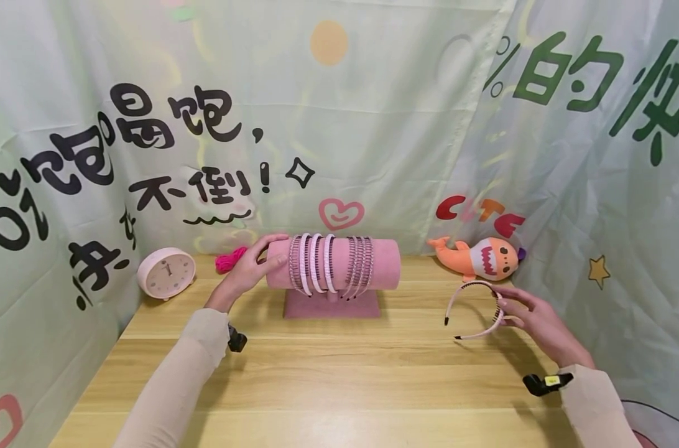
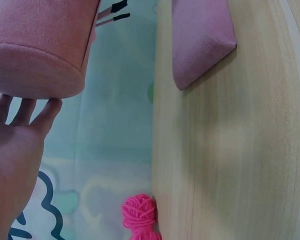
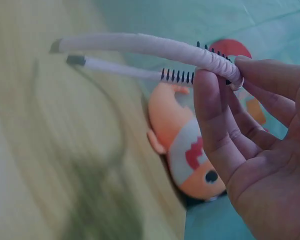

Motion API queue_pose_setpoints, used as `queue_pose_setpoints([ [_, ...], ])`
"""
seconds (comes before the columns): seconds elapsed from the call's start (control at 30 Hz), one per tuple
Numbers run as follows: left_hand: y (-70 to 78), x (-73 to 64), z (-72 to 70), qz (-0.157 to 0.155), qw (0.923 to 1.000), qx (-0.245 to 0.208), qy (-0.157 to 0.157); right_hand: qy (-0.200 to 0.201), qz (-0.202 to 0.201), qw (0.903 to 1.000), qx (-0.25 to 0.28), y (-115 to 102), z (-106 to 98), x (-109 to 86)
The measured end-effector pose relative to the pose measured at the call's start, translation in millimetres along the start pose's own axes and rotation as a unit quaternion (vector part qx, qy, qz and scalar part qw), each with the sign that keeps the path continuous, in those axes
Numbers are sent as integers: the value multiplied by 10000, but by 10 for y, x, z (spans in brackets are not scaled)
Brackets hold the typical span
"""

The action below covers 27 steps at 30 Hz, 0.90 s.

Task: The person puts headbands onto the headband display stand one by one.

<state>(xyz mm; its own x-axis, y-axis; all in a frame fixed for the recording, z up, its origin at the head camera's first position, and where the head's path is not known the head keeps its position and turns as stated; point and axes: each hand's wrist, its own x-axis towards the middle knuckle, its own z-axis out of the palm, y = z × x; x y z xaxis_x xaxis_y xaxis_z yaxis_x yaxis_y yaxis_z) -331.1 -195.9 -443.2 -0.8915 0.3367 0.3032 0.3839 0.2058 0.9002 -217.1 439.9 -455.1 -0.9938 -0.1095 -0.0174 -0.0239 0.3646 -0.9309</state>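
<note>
A pink padded roll stand point(image 1: 390, 264) holds several headbands point(image 1: 315, 264), some with pale fabric bands and some ridged and dark-toothed. My left hand point(image 1: 249, 269) grips the roll's left end, with the thumb over the front and a finger along the top. In the left wrist view, other fingertips point(image 2: 49, 111) press against the round end face. On the right, my right hand point(image 1: 532, 320) pinches one pale pink headband point(image 1: 487, 330) at its curved middle, between thumb and fingers. Its dark-tipped ends point left above the table, and black teeth line its inside point(image 3: 177, 76).
A pink round clock point(image 1: 166, 274) stands at the table's back left, and a bundle of bright pink yarn point(image 1: 230, 260) lies behind my left hand. At the back right rests an orange shark plush point(image 1: 474, 258). Printed curtains point(image 1: 384, 124) enclose the wooden table point(image 1: 328, 379).
</note>
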Motion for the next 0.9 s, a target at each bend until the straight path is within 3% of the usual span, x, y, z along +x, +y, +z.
queue_pose_setpoints([
  [0.3,7,-14,1,1,10000,-4,-26,-103,-58,9993,-346,-245,136,194],
  [0.73,32,-18,7,-19,10000,-32,-10,-274,-486,9984,-23,-568,376,410],
  [0.9,40,-19,10,-24,10000,-88,-21,-352,-624,9973,-149,-673,478,473],
])
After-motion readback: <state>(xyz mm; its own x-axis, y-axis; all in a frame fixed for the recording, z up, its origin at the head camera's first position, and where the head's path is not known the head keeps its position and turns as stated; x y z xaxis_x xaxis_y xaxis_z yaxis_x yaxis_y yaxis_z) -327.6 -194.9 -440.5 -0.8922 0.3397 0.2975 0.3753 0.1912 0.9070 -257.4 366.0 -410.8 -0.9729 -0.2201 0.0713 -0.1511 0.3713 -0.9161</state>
